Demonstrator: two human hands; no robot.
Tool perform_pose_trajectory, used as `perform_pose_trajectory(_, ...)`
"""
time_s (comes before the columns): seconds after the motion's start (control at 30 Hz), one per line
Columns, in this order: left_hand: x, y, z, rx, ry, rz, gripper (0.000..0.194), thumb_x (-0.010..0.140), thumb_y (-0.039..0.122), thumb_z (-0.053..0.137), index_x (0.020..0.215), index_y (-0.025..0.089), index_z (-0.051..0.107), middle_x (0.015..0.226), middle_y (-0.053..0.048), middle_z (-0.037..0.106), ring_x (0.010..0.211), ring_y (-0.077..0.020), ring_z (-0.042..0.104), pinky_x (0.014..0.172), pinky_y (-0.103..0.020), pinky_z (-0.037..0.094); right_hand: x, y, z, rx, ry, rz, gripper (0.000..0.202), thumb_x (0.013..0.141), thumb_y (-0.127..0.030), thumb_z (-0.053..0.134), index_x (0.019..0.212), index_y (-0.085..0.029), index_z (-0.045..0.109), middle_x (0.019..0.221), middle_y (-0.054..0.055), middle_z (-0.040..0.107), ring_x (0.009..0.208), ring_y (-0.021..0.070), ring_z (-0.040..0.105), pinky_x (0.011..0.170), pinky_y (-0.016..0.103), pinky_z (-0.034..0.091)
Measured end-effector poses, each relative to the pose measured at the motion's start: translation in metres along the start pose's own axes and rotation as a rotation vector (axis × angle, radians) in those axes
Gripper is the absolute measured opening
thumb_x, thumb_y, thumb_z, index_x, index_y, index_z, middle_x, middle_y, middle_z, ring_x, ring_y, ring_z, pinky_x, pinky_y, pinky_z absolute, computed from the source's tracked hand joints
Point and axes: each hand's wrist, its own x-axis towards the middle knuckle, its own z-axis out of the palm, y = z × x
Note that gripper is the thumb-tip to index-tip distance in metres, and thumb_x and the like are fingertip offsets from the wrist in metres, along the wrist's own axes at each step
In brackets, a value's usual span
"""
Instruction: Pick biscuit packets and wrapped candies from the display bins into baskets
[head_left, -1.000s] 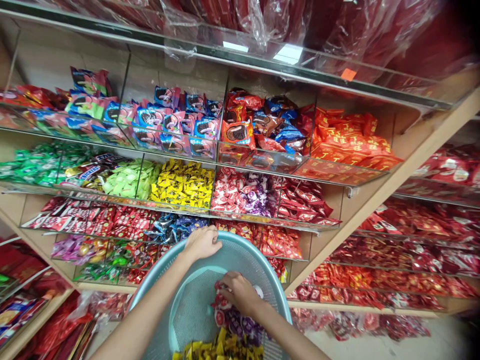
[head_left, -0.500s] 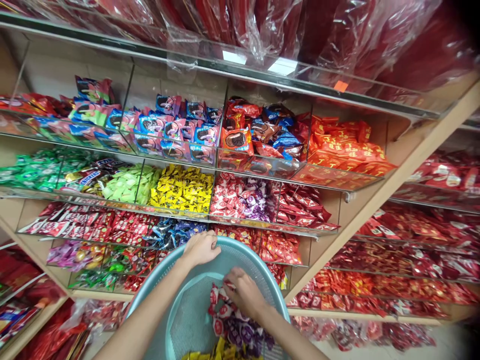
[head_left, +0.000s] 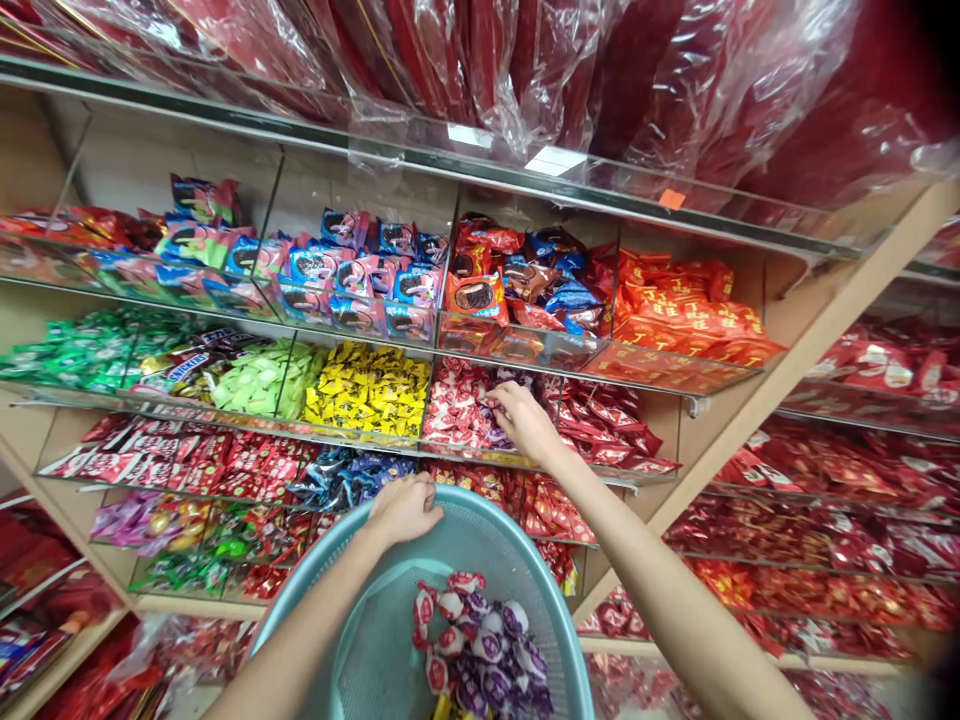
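My left hand point(head_left: 407, 508) grips the far rim of a teal mesh basket point(head_left: 534, 560), fingers closed over the edge. Inside the basket lie red-and-white and purple wrapped candies point(head_left: 491, 640), with a bit of yellow wrapper at the bottom. My right hand point(head_left: 521, 420) is over the shelf compartment of red-and-white candies point(head_left: 459, 400) and purple candies point(head_left: 501, 436). Its fingers are bent and slightly apart at the purple ones, and I see no candy held in them.
Clear-fronted shelves hold yellow-wrapped candies point(head_left: 367, 390), light green packets point(head_left: 259, 378), cookie packs point(head_left: 360, 270) and orange-red packets point(head_left: 682, 310). Plastic-wrapped red goods point(head_left: 450, 60) hang above. A wooden upright point(head_left: 847, 310) separates another candy rack point(head_left: 810, 500) on the right.
My right hand has moved up out of the basket to the shelf compartment. Candies it was over now lie uncovered in the basket. My left hand still grips the rim.
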Motion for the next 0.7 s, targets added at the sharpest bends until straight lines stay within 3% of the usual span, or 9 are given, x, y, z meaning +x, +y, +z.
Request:
perform_pose_trajectory(0.17, -0.001, 0.001, -0.002, 0.011, 0.006, -0.004, 0.017, 0.073, 0.032, 0.047, 0.06, 0.021, 0.049, 0.079, -0.001, 0.059, 0.073, -0.017, 0.057, 0.061, -0.028, 0.035, 0.018, 0.022, 0.013, -0.132, -0.068, 0.114, 0.027, 0.083, -0.019, 0.045, 0.108, -0.017, 0.055, 0.113, 0.011, 0.055, 0.104, 0.0204, 0.049, 0.09, 0.032, 0.038)
perform_pose_trajectory(0.4, -0.001, 0.004, -0.004, 0.005, -0.012, -0.034, 0.018, 0.074, 0.032, 0.047, 0.06, 0.021, 0.05, 0.08, -0.001, 0.059, 0.077, -0.0177, 0.057, 0.066, -0.028, 0.038, 0.026, 0.028, 0.029, -0.174, -0.09, 0.107, 0.029, 0.081, -0.017, 0.049, 0.11, -0.018, 0.055, 0.11, 0.011, 0.059, 0.102, 0.0231, 0.05, 0.088, 0.035, 0.038)
perform_pose_trajectory(0.7, -0.001, 0.001, -0.001, -0.001, 0.004, -0.011, 0.017, 0.074, 0.031, 0.049, 0.06, 0.021, 0.049, 0.08, -0.001, 0.058, 0.077, -0.0179, 0.057, 0.066, -0.028, 0.037, 0.028, 0.028, 0.021, -0.2, -0.071, 0.081, 0.018, 0.082, -0.023, 0.052, 0.098, -0.019, 0.06, 0.103, 0.01, 0.058, 0.097, 0.0225, 0.051, 0.082, 0.033, 0.039)
